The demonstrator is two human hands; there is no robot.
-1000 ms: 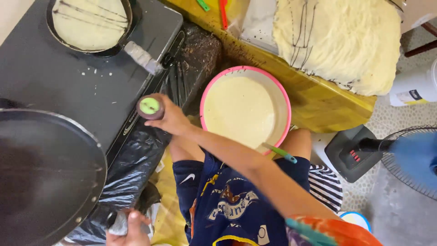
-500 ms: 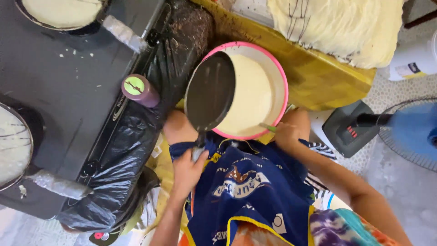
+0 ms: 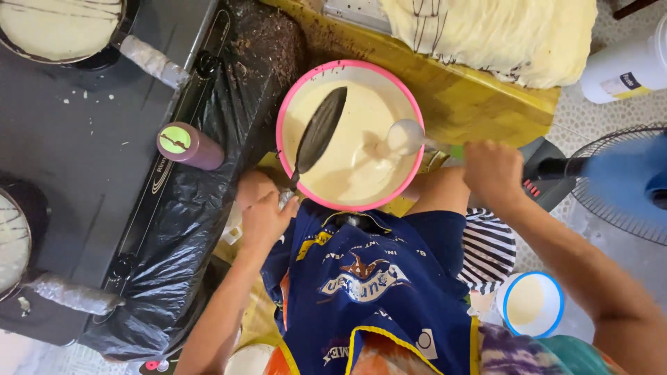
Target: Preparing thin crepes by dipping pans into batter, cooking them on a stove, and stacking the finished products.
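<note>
A: What has the left hand [image 3: 267, 219] got?

B: It is closed round the handle of a small dark pan [image 3: 319, 130], which is tipped steeply on edge over the pink bowl [image 3: 285, 114] of pale batter [image 3: 351, 167]. Held that way, my guess is that any drips fall back into the bowl rather than onto the lap.

A: And the right hand [image 3: 495, 173]?

B: Curled shut on the handle of a ladle [image 3: 405, 135]. The handle itself is mostly hidden by the hand and blur, but the ladle cup sits just above the batter near the middle of the bowl, right beside the pan's lower face. It looks positioned to feed batter onto the tilted pan.

A: Where is the bowl?

B: Between the person's knees, close to the body, so both hands reach it easily. Behind it, on the yellow tabletop [image 3: 479, 104], lies a heap of finished thin crepes [image 3: 500, 35].

A: Anything on the stove [image 3: 83, 153]?

B: Two more pans: one at top left [image 3: 59, 28] and one at the left edge [image 3: 14, 239], each holding a pale round with dark lines across it, handles wrapped. A squeeze bottle [image 3: 187, 144] with a green cap stands at the stove's edge, within the left hand's reach. A black plastic sheet [image 3: 174, 243] is draped down the stove's side, probably to catch spills.

A: And to the right?

B: A fan [image 3: 618, 180] and a small blue-rimmed tub [image 3: 531, 302] on the floor.
</note>
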